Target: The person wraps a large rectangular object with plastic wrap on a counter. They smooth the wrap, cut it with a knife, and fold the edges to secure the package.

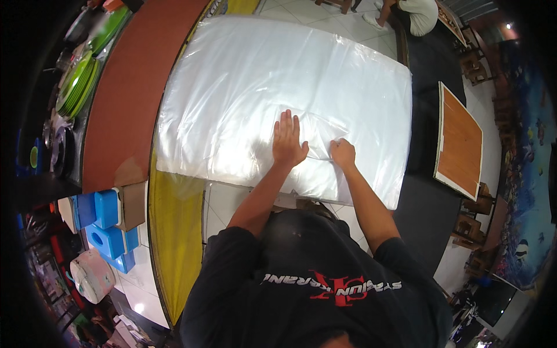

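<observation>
A wide sheet of clear, shiny plastic [226,82] lies over a pale, roughly rectangular tabletop before me. My left hand [287,143] rests flat on the plastic near the middle, palm down, thumb spread from the fingers. To its right, my right hand [343,153] is curled, with a bit of the plastic pinched in its fingers. Creases run through the film between the two hands, and a raised fold shows just above them. Whatever lies beneath the plastic is blurred by glare.
A reddish-brown counter [126,87] with green plates [78,87] stands to the left, above blue plastic containers [106,230]. A yellow cloth banner [176,243] hangs beside my table. On the right are a dark surface [428,143], an orange-brown tabletop [460,143] and a seated person [417,15].
</observation>
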`<action>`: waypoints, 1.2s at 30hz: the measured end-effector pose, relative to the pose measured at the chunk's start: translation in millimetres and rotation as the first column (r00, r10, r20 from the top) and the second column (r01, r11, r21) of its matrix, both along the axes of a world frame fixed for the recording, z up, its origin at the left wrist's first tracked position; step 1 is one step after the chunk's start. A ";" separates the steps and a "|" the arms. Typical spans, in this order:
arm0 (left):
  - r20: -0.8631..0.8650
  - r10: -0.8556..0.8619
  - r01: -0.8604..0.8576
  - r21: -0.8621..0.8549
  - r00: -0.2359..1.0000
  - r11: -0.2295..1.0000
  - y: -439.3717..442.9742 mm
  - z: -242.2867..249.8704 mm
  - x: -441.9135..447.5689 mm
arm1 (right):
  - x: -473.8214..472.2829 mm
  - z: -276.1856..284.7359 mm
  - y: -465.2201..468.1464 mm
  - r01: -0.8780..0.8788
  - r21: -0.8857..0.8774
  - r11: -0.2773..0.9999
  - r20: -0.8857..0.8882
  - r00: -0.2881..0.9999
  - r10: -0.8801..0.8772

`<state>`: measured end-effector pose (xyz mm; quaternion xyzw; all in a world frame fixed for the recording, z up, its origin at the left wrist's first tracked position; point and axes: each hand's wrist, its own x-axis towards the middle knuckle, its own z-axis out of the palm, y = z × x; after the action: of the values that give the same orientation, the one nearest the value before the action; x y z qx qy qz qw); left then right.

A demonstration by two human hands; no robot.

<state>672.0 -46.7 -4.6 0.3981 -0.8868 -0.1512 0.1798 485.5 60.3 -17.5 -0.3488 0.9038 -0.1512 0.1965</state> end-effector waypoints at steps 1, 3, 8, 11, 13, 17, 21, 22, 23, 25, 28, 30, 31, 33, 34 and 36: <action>0.067 0.010 -0.011 0.023 0.998 1.000 2.8 7.9 -1.5 | 0.9 0.1 -1.6 -0.004 0.016 1.000 -0.013 1.000 0.004; 0.131 -0.053 0.052 0.012 0.990 0.999 -4.0 4.1 -8.3 | 4.3 4.4 -2.1 -0.015 0.055 0.998 -0.031 0.999 0.016; 0.120 -0.029 0.013 0.134 0.992 0.991 -15.4 -17.1 -5.2 | 4.9 20.8 -11.0 0.048 -0.029 0.998 -0.037 0.998 -0.049; 0.168 0.006 -0.029 0.132 0.986 0.991 -2.9 -19.7 -1.2 | 37.8 23.3 -22.0 -0.116 -0.263 0.958 -0.314 0.949 0.028; 0.167 0.015 -0.037 0.125 0.986 0.991 -4.5 -20.0 -1.2 | 48.3 22.3 -34.2 -0.391 -0.313 0.866 -0.357 0.893 0.275; 0.078 0.029 -0.039 0.135 0.997 0.990 -27.4 -23.8 18.1 | 32.4 7.1 -33.3 -0.416 -0.082 0.906 -0.306 0.875 0.374; 0.184 0.095 -0.112 0.088 0.978 0.990 -66.0 -22.5 63.2 | 18.3 -4.9 -31.0 -0.396 -0.068 0.916 -0.383 0.858 0.342; 0.180 0.147 -0.160 0.058 0.973 0.985 -79.3 -29.0 74.3 | 17.9 -4.4 -33.0 -0.389 -0.082 0.918 -0.377 0.864 0.333; 0.172 0.195 -0.202 0.027 0.966 0.979 -95.3 -33.2 84.9 | 17.1 -3.0 -34.3 -0.379 -0.095 0.921 -0.372 0.871 0.320; 0.163 0.196 -0.197 -0.013 0.967 0.980 -127.5 -35.2 96.8 | 11.1 -1.4 -37.3 -0.399 -0.121 0.909 -0.389 0.861 0.327; 0.132 0.114 -0.112 -0.022 0.985 0.993 -177.7 -37.0 88.8 | 29.3 4.6 -48.9 -0.161 -0.124 0.979 -0.478 0.874 0.083; 0.115 0.081 -0.079 -0.020 0.990 0.997 -196.6 -39.4 81.1 | 48.2 13.9 -65.7 0.193 -0.093 0.977 -0.374 0.902 -0.214; 0.108 0.062 -0.061 -0.014 0.992 0.998 -201.8 -39.9 77.7 | 54.5 26.1 -71.8 0.331 -0.024 0.943 -0.293 0.900 -0.323; 0.129 0.050 -0.048 -0.016 0.990 0.999 -210.6 -40.2 74.7 | 56.4 29.9 -74.9 0.458 0.065 0.887 -0.161 0.882 -0.443; 0.137 0.042 -0.041 -0.010 0.990 0.999 -212.0 -38.6 72.3 | 45.4 22.8 -69.3 0.462 0.068 0.884 -0.103 0.885 -0.454; 0.126 0.012 -0.013 0.010 0.992 1.000 -211.2 -32.7 68.1 | 16.7 1.1 -49.0 0.441 0.038 0.897 -0.044 0.897 -0.440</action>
<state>740.0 -257.9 -37.3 0.4133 -0.8931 -0.1295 0.1220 502.2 11.3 -16.4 -0.1332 0.9658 -0.1643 0.1498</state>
